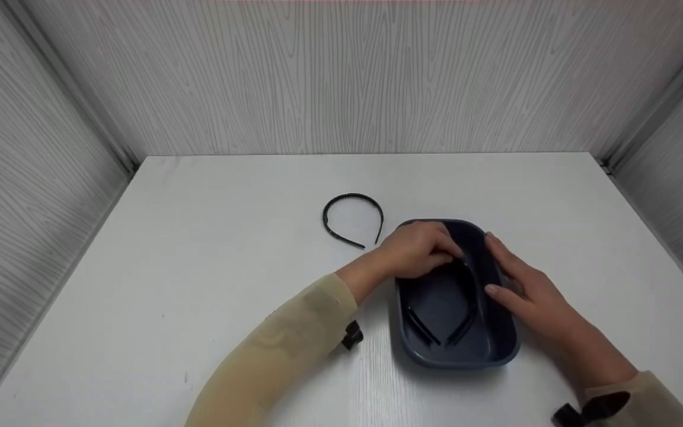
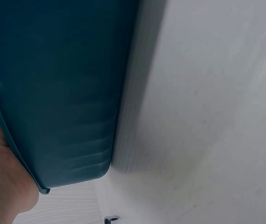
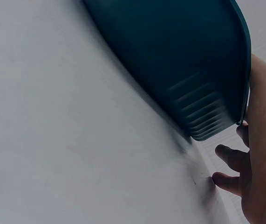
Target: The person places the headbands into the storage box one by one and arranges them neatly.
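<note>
A deep dark-blue plastic basin (image 1: 443,363) stands on the white table, right of the middle. My left hand (image 1: 415,250) reaches over its left rim and pinches a black headband (image 1: 471,290) at the upper right of the basin. The headband's two ends point toward the near side of the basin, and part of it is hidden beneath the hand. Along the right rim my right hand (image 1: 525,287) holds the basin, thumb over the edge and index finger stretched along it. In the right wrist view its other fingers (image 3: 233,158) spread outside the wall.
Behind and left of the basin, a second black headband (image 1: 325,219) with small teeth lies flat on the white table (image 1: 199,267). Wood-grain panels (image 1: 341,77) enclose the table at the back and both sides.
</note>
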`<state>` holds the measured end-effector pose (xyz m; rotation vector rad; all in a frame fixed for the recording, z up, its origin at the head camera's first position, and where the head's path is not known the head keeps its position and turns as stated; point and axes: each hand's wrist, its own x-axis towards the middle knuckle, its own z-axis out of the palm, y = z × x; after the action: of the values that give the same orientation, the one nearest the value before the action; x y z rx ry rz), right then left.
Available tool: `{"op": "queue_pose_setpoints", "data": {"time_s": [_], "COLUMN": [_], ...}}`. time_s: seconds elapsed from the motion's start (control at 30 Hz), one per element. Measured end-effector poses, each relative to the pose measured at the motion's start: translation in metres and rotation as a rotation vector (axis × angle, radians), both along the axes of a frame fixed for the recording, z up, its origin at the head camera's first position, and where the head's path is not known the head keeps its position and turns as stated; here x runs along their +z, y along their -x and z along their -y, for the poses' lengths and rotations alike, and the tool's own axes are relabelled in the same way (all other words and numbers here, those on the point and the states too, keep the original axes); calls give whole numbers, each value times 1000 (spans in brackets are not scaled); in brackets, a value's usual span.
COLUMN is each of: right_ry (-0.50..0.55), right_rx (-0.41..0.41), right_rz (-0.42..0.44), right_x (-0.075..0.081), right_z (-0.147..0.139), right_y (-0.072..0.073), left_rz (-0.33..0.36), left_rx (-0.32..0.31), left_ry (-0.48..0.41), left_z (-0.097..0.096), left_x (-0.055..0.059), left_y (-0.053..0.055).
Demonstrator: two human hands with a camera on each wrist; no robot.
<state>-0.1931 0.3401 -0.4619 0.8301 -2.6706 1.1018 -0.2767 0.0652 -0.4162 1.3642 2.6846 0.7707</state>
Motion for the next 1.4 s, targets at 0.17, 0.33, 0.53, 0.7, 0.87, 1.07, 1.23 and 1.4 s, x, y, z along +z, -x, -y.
{"op": "queue_pose_setpoints", "data": {"time_s": [0.17, 0.33, 0.53, 0.7, 0.87, 1.07, 1.23, 1.4], "right_ry": [-7, -8, -9, -19, -17, -13, -6, -13], "right_rx": [-11, -11, 2, -15, -24, -20, -16, -12], "right_rz": [3, 19, -3, -16, -19, -34, -28, -27], "right_x": [0, -1, -3, -4, -5, -5, -6, -6], "right_z": [0, 0, 0, 0, -1, 0, 2, 5], "right_y": [0, -1, -1, -3, -6, -8, -10, -12], "left_rz": [23, 46, 48, 55, 93, 103, 132, 173], "left_rx": [-27, -48, -43, -6, 50, 131, 217, 283], "left_ry": [-39, -77, -127, -205, -251, -274, -257, -255], "left_z": [1, 3, 11, 24, 41, 68, 91, 111], "left_x": [0, 4, 12, 25, 42, 54, 51, 40], "left_y": [2, 2, 4, 10, 18, 34, 49, 59]}}
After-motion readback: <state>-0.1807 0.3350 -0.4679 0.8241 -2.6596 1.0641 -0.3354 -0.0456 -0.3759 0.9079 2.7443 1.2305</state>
